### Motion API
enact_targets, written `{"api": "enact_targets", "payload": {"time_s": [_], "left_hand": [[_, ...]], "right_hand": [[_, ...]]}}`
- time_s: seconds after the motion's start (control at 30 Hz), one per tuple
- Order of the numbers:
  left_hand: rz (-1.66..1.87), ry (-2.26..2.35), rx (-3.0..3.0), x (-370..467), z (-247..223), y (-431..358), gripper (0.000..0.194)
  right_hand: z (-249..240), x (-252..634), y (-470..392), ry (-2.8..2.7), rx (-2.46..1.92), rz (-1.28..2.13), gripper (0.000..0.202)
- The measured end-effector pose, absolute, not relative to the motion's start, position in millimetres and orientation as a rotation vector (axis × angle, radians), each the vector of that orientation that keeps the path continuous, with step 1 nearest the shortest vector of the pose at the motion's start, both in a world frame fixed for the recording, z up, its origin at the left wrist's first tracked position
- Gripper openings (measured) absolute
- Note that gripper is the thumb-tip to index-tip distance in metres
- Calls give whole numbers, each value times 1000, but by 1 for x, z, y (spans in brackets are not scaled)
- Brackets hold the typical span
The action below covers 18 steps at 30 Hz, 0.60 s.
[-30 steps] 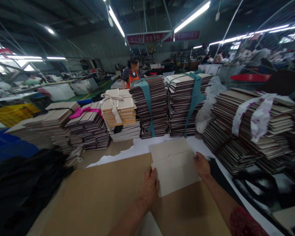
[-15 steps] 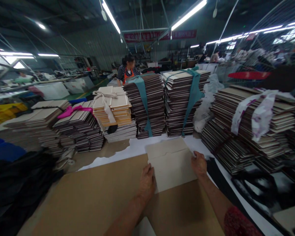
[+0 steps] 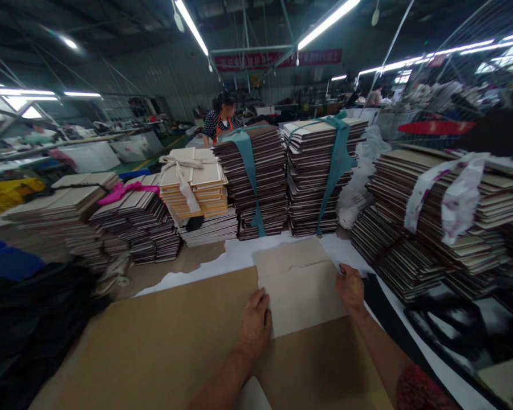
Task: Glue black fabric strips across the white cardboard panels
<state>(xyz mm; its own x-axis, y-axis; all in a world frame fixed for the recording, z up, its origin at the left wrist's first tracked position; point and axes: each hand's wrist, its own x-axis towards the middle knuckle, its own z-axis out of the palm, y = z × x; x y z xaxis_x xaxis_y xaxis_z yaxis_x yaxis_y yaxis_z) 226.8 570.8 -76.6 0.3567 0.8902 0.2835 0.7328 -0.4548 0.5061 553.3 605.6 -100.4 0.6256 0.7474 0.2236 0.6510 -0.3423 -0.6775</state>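
Observation:
A cream cardboard panel (image 3: 308, 296) lies between my hands, over a large brown board (image 3: 171, 330). My left hand (image 3: 255, 319) grips the panel's left edge, its fingers bent. On the opposite edge, near the far corner, my right hand (image 3: 350, 287) pinches the panel between thumb and fingers. Just beyond, another cream piece (image 3: 290, 254) borders the panel along a slightly uneven line; I cannot tell whether the two are joined. White sheet material (image 3: 214, 270) shows beneath the boards.
Stacks of dark-edged boards tied with teal strips (image 3: 252, 188) stand behind the work. Further bundles flank them, including one tied with white cloth (image 3: 465, 199) at right. Black fabric (image 3: 29, 330) heaps at left. A person (image 3: 222, 122) in an orange apron is beyond the stacks.
Both hands keep their hold on the panel. My right hand and the panel's near right corner have shifted slightly right and toward me; the view has moved a little too.

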Motion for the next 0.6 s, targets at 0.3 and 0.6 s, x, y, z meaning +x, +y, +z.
{"api": "enact_targets", "payload": {"time_s": [0.3,0.6], "left_hand": [[630,1425,2308,218,-48,564,54],[541,1700,2152,60,22,442,45]], "right_hand": [[-66,540,587,-1192,-1954,111,36],[-37,451,410,-1264,-1765,758,41]]}}
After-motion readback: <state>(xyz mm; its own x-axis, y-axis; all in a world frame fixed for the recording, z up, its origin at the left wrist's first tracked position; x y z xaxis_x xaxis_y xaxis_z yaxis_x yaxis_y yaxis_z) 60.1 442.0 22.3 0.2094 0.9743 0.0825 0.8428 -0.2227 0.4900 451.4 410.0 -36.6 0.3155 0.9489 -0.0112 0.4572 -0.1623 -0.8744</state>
